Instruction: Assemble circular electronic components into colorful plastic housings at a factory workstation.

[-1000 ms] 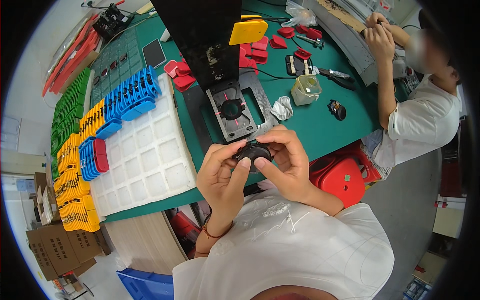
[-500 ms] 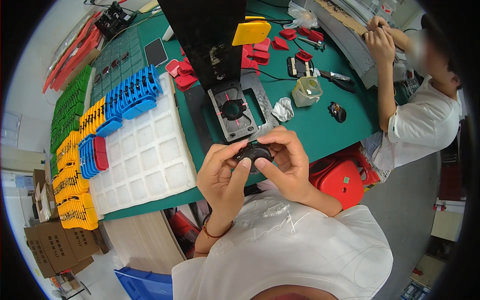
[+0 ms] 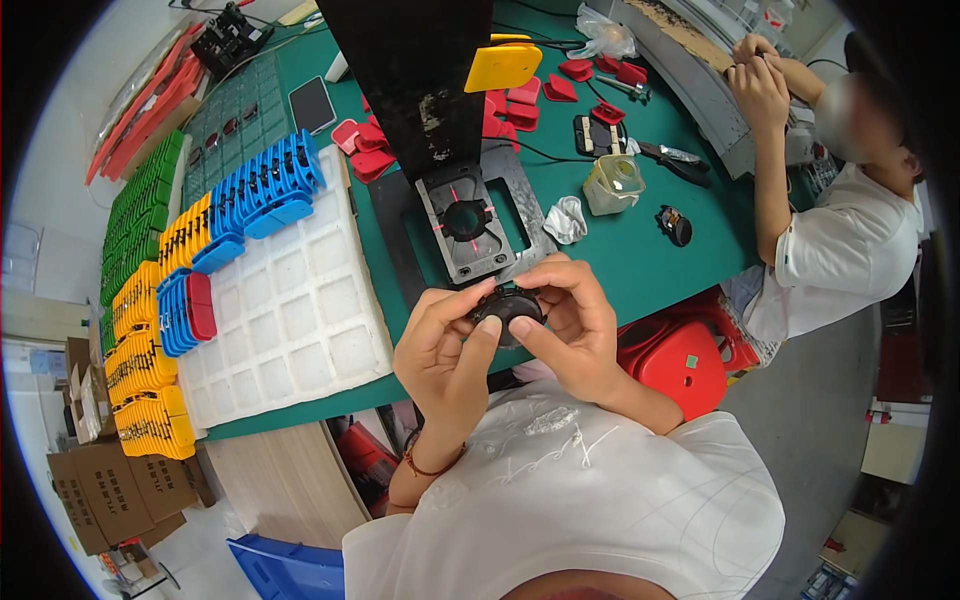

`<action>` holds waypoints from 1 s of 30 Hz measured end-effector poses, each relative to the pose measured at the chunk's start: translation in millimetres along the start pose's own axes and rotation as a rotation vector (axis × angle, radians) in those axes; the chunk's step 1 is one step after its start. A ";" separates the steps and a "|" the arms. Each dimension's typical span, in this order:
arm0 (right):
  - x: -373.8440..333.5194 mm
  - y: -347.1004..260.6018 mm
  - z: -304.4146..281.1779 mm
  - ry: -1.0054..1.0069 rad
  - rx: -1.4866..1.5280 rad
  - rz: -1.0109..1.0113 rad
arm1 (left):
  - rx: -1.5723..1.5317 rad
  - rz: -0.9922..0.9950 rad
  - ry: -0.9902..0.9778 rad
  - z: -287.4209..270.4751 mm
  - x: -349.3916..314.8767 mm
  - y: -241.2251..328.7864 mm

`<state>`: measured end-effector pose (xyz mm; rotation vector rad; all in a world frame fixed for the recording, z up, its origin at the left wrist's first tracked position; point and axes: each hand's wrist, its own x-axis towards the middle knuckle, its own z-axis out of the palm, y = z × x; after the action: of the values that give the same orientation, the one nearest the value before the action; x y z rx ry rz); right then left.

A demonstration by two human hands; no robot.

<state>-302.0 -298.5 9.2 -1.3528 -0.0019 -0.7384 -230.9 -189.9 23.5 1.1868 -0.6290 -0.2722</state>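
Black and round, the small part (image 3: 507,308) sits in the middle, held up just above the near edge of the green surface (image 3: 640,250). Both hands have it. The left hand (image 3: 445,345) pinches it from 8 o'clock with thumb and fingers closed on its rim, and the right hand (image 3: 575,325) does the same from 3 o'clock, so each grip is shut on the same piece.

Just past the hands, at 12 o'clock, one grey metal jig (image 3: 468,222) lies flat with a round hole in it. The hole looks empty, so I think the part has not gone in yet and that step is left.

At 9 o'clock lies one white foam tray (image 3: 300,320); most of its pockets are bare, with rows of blue clips (image 3: 262,185) and yellow clips (image 3: 140,370) standing along its far and left sides, too many to count. Red pieces (image 3: 362,150) lie at 11 o'clock.

One clear plastic cup (image 3: 612,183) stands at 1 o'clock. One other person (image 3: 840,240) works at 2 o'clock
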 end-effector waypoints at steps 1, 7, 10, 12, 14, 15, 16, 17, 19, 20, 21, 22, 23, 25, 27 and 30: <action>0.1 0.2 -0.4 -0.002 0.007 0.005 | -0.007 -0.003 0.003 0.4 0.0 0.2; 1.0 -0.6 -0.2 -0.003 0.017 0.016 | -0.007 -0.021 0.010 -0.3 -0.5 -0.5; 1.8 -1.4 0.7 -0.004 0.026 0.013 | -0.001 -0.036 0.005 -2.4 -1.6 -4.0; 1.8 -1.2 -0.1 0.000 0.024 0.020 | -0.062 -0.083 0.037 2.3 -0.7 0.7; 1.8 -1.2 -0.5 0.002 0.021 0.026 | -0.108 -0.094 0.030 1.3 -0.5 -0.1; 1.8 -1.4 -0.7 -0.002 0.019 0.026 | -0.109 -0.093 0.031 1.6 -0.6 -0.2; 1.9 -1.6 -0.8 -0.006 0.017 0.026 | -0.104 -0.087 0.034 2.2 -0.8 -0.2; 2.0 -1.7 -0.5 -0.008 0.017 0.026 | -0.100 -0.081 0.038 2.3 -1.0 -0.3; 2.1 -1.8 -0.1 -0.010 0.030 0.020 | -0.106 -0.090 0.041 1.5 -1.7 -1.2; 2.0 -1.7 0.0 -0.011 0.030 0.020 | -0.112 -0.100 0.044 1.1 -2.1 -1.4; 1.8 -1.5 0.1 -0.012 0.023 0.018 | -0.112 -0.100 0.046 1.2 -2.0 -0.8; 1.7 -1.4 0.2 -0.013 0.017 0.015 | -0.126 -0.098 0.043 1.5 -1.8 0.2; 1.6 -1.4 0.1 -0.014 0.017 0.016 | -0.141 -0.096 0.040 1.8 -1.5 0.5; 1.3 -1.5 0.3 -0.013 0.024 0.023 | -0.146 -0.104 0.043 1.3 -1.8 0.1; 1.0 -1.5 0.4 -0.013 0.023 0.027 | -0.150 -0.113 0.045 1.3 -2.1 0.1; 1.0 -0.9 0.3 -0.014 0.014 0.028 | -0.161 -0.125 0.053 1.4 -2.1 1.1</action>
<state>-301.6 -298.8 10.5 -1.3419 0.0009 -0.7043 -233.6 -189.5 24.2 1.0761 -0.4779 -0.3885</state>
